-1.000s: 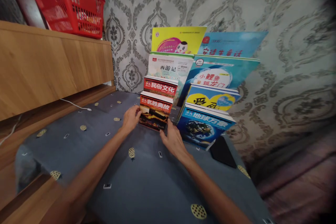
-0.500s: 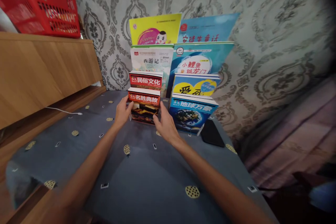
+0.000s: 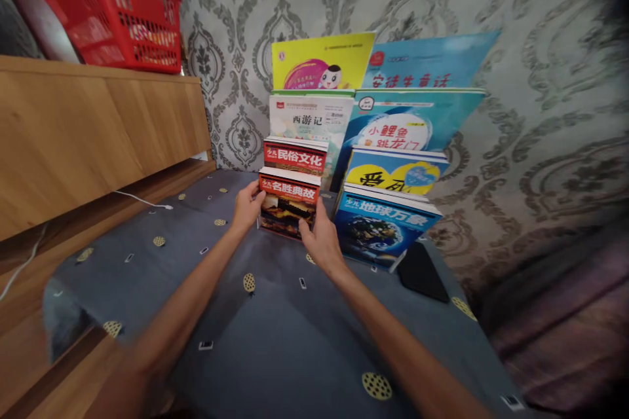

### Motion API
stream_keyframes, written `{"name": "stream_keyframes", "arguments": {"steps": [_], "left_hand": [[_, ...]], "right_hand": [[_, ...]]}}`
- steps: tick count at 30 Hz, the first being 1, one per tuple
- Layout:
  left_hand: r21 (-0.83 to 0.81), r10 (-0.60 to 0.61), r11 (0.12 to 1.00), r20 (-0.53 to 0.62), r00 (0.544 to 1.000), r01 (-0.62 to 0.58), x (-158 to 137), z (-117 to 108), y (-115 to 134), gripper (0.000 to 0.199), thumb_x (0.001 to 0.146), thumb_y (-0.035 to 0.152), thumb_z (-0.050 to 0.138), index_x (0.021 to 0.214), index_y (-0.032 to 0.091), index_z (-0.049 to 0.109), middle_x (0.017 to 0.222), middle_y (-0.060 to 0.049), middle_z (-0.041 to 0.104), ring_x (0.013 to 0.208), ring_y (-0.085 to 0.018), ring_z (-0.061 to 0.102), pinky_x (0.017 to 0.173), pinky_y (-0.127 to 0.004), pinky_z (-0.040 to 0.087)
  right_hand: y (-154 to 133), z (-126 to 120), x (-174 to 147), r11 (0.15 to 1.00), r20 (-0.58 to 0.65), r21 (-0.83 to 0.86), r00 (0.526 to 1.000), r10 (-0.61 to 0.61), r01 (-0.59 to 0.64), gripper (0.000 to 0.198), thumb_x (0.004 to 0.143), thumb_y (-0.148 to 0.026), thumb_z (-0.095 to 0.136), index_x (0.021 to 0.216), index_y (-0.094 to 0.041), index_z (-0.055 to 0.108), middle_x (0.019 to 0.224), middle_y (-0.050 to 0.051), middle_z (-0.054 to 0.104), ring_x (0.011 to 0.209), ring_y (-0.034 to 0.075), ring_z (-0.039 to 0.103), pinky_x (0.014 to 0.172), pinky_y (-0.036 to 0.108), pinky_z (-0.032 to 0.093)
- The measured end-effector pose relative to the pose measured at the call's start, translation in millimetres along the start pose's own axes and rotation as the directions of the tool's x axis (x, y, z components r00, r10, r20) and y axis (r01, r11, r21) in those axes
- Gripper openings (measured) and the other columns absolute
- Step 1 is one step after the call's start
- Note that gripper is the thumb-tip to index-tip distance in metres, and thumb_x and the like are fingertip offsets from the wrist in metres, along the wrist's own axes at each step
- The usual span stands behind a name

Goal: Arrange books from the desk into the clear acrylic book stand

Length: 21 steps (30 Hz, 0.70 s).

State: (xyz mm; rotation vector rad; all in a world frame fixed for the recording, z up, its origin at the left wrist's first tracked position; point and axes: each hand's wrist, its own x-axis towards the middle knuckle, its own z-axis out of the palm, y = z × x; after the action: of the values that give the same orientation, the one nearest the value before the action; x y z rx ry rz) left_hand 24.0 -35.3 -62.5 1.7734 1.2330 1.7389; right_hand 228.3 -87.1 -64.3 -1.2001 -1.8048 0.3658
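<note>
A small book with a red title band and a dark golden landscape cover (image 3: 287, 209) stands upright at the front of the left row. My left hand (image 3: 247, 208) is at its left edge, the thumb against the cover side. On the opposite edge, my right hand (image 3: 322, 236) has its thumb over the lower right of the cover and its fingers along the side. Both hands grip this book from its two sides. Just behind it stands another red-banded book (image 3: 295, 156), then a taller pale book (image 3: 312, 119) and a yellow one (image 3: 322, 65).
To the right stands a second row: a blue globe-cover book (image 3: 376, 229), a yellow-and-blue book (image 3: 393, 173), a teal book (image 3: 417, 118) and a light blue book (image 3: 432, 62). A black phone-like slab (image 3: 422, 272) lies beside it. A red basket (image 3: 122, 19) sits on the wooden cabinet (image 3: 108, 137).
The view has shifted, so everything appears farther right. My right thumb now lies farther over the front book's cover. The books keep their arrangement.
</note>
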Motion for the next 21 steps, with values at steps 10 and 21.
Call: {"name": "stream_keyframes", "arguments": {"steps": [10, 21], "left_hand": [[0.016, -0.024, 1.000, -0.009, 1.000, 0.024, -6.9, 0.2, -2.5, 0.044, 0.081, 0.013, 0.054, 0.123, 0.016, 0.067, 0.123, -0.008, 0.073, 0.111, -0.023, 0.069, 0.101, -0.038, 0.054], [0.219, -0.070, 0.973, -0.044, 0.997, 0.078, -24.0, -2.7, -5.3, 0.038, 0.081, 0.006, 0.051, 0.112, 0.017, 0.070, 0.110, -0.008, 0.075, 0.101, -0.022, 0.071, 0.097, -0.038, 0.055]], "right_hand": [[-3.9, -2.4, -1.2, 0.999, -0.011, 0.041, 1.000, 0.019, -0.018, 0.071, 0.084, -0.030, 0.051, 0.150, -0.006, 0.038, 0.124, 0.020, 0.069, 0.104, 0.030, 0.068, 0.092, 0.044, 0.052], [3.6, 0.7, 1.6, 0.989, 0.082, -0.115, 0.991, 0.105, -0.095, 0.050, 0.083, -0.026, 0.052, 0.130, -0.011, 0.055, 0.103, 0.013, 0.074, 0.083, 0.025, 0.069, 0.078, 0.036, 0.052]]}}
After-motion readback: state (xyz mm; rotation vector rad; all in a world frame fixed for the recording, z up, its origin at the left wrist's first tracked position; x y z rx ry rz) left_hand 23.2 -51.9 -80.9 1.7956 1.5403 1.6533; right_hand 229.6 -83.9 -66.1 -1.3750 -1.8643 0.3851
